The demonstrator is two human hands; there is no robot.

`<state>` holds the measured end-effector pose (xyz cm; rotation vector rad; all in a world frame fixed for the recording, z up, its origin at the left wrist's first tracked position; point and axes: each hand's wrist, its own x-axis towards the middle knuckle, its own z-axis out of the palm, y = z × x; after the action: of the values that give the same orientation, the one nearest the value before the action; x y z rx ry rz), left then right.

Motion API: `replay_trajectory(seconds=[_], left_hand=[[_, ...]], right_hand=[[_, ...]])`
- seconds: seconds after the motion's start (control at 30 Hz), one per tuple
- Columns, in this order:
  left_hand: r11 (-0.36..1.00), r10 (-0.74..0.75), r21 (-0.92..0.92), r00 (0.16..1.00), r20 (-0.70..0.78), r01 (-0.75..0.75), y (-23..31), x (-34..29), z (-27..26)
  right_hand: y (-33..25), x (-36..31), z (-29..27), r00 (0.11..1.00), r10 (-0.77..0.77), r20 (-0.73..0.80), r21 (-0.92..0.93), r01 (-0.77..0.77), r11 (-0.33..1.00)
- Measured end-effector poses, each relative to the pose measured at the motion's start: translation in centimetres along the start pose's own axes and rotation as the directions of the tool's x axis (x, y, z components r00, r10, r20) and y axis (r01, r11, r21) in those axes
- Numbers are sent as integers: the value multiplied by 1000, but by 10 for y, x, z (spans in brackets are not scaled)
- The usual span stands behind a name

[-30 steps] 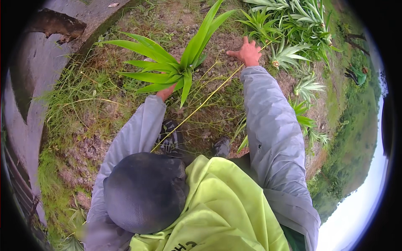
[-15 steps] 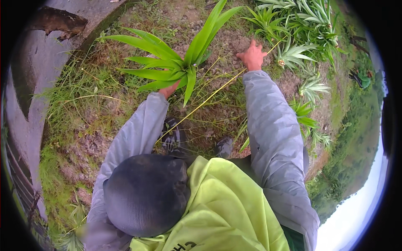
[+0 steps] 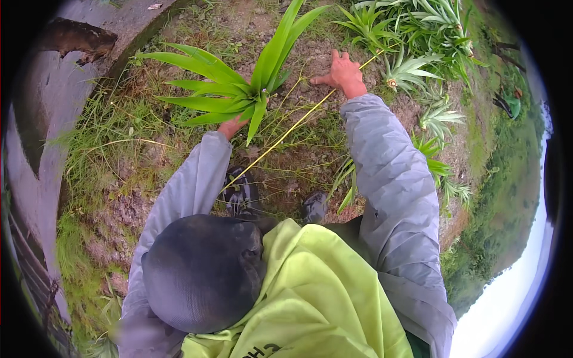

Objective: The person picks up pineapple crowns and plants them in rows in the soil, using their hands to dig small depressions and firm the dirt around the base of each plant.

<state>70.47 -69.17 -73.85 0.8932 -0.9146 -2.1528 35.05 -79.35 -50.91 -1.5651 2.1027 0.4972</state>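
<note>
A pineapple plant (image 3: 258, 93) with long bright green leaves stands left of centre. My left hand (image 3: 233, 126) reaches in low under its leaves and closes around its base; the leaves hide most of the fingers. To the right, my right hand (image 3: 344, 73) is spread over bare soil, palm down, thumb stretched to the left. It holds nothing that I can see. A taut yellow string (image 3: 286, 132) slants across the ground and passes by the right hand's thumb side. Just right of that hand lies a loose pale green pineapple sucker (image 3: 406, 73).
More pineapple suckers (image 3: 433, 27) are heaped at the upper right, with others (image 3: 440, 118) scattered below. A concrete strip (image 3: 71, 89) carrying a piece of wood (image 3: 77, 37) runs along the left. Someone in a dark cap (image 3: 203, 274) and yellow-green top fills the lower middle. Shoes (image 3: 240, 194) stand below the string.
The view has shifted slightly, moving everything a little leftward. My right hand has turned, its thumb reaching farther left. My left hand stays at the plant's base.
</note>
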Motion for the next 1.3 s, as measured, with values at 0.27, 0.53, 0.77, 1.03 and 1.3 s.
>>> replay_trajectory(seconds=[0.27,0.53,0.77,1.03,1.3], left_hand=[[999,-18,-39,998,64,20,-29,7,-21],[998,-37,-49,995,97,42,-63,17,-45],[991,-38,-120,994,104,50,-55,12,-36],[1000,-18,23,998,62,16,-11,9,-13],[968,18,253,999,-42,-7,30,-1,38]], right_hand=[[31,21,25,996,85,-14,-26,-85,996],[15,-4,13,997,-51,57,-63,54,997],[15,6,17,988,-153,-24,-145,148,978],[1,27,11,962,-236,140,-162,258,953],[-51,-31,24,925,-329,193,20,331,943]])
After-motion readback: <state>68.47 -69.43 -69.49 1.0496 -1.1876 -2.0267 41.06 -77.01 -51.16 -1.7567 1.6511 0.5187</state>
